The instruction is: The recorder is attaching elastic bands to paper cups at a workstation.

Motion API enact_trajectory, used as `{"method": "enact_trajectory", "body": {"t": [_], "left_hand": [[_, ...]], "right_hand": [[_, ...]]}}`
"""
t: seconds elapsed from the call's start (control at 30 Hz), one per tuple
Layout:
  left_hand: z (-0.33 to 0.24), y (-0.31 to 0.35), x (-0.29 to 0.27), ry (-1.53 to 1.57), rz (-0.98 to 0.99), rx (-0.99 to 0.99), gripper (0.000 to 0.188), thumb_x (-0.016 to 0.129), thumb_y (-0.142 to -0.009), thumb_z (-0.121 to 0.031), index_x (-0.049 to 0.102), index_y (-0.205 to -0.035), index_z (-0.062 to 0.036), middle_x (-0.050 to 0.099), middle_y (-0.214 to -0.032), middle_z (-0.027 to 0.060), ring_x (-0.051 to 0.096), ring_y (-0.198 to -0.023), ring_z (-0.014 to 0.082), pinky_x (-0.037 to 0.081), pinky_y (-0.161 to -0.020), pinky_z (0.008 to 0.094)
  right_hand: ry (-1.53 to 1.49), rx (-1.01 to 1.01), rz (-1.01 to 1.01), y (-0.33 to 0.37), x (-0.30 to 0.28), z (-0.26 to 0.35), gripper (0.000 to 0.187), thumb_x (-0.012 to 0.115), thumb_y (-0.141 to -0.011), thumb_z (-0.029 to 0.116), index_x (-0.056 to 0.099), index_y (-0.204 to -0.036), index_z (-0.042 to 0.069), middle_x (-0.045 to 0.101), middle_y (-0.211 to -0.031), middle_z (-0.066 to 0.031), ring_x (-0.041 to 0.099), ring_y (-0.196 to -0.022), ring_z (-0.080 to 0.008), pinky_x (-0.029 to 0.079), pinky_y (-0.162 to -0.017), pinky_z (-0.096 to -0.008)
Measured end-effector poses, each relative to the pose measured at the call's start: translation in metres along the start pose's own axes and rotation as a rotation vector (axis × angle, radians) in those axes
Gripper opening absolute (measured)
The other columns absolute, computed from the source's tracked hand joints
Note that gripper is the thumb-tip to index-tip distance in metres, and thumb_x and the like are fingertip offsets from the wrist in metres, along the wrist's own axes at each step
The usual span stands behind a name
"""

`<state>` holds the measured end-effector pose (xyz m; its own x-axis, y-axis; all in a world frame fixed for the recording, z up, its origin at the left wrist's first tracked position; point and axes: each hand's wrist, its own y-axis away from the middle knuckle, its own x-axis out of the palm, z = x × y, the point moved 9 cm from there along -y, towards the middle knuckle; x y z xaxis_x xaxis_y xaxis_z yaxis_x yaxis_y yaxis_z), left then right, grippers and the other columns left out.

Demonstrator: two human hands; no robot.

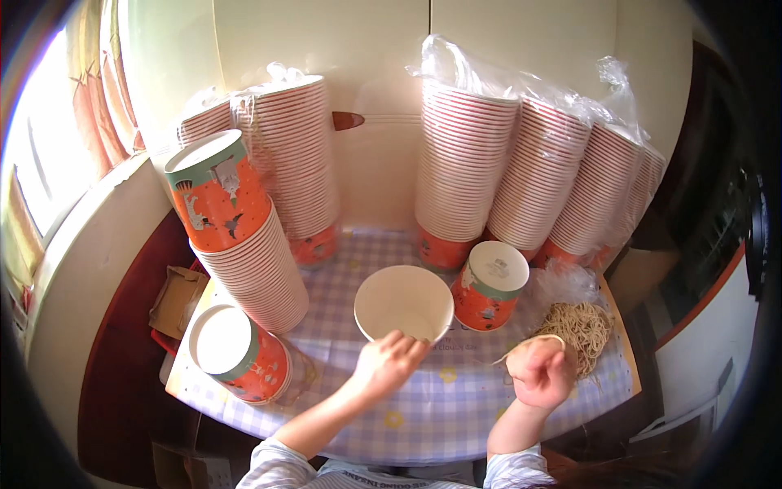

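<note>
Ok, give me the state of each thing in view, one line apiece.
Center paper bucket: upright, mouth up
Left hand: fingers closed at that bucket's near rim
Right hand: fingers curled, holding a tan strand
Tan strand heap: loose, tangled
Right paper bucket: upside down
Front-left paper bucket: upside down
Tall left bucket stack: nested, upside down
Back-right bucket stacks: nested, upright, plastic-wrapped
Back-left bucket stacks: nested, upright, plastic-wrapped
Checked tablecloth: spread out

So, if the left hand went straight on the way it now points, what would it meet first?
Most likely the open white tub: the left hand is right at its near side. Depth is unclear, so whether it would push the tub or slip inside, I cannot tell.
</note>
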<state>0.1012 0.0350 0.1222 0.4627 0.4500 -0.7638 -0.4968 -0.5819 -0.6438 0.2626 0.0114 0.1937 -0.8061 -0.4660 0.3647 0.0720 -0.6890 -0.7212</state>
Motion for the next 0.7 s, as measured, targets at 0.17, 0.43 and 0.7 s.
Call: {"method": "enact_trajectory", "body": {"t": [0.17,0.43,0.7], "left_hand": [[-0.047,-0.027,0.017,0.038,0.011,0.004,0.012,0.056,-0.067,-0.010,0.050,-0.077,-0.0085,0.053,-0.065,0.0012,0.056,-0.062,0.0138,0.048,-0.050,0.0284],[0.004,-0.039,0.003,0.706,-0.045,-0.358,0.012,0.063,-0.076,-0.007,0.063,-0.087,-0.0035,0.063,-0.077,0.0090,0.061,-0.064,0.0221,0.049,-0.056,0.0312],[0.044,-0.018,0.001,1.288,-0.210,-0.500,0.015,0.063,-0.083,-0.014,0.064,-0.095,-0.0039,0.060,-0.080,0.0007,0.050,-0.062,0.0039,0.042,-0.054,0.0206]], "right_hand": [[0.150,0.046,-0.030,-0.011,0.006,-0.014,0.042,0.049,-0.090,0.032,0.062,-0.096,-0.007,0.055,-0.087,-0.0120,0.047,-0.065,-0.0139,0.037,-0.055,-0.0256],[0.174,0.144,-0.007,-0.028,-0.011,-0.057,0.034,0.051,-0.090,0.026,0.060,-0.112,0.002,0.043,-0.132,-0.0145,0.039,-0.122,-0.0219,0.030,-0.099,-0.0347],[-0.051,0.453,0.181,-0.013,0.019,-0.122,0.029,0.049,-0.091,0.029,0.060,-0.116,0.018,0.020,-0.147,-0.0070,0.016,-0.134,-0.0233,0.014,-0.108,-0.0425]]}}
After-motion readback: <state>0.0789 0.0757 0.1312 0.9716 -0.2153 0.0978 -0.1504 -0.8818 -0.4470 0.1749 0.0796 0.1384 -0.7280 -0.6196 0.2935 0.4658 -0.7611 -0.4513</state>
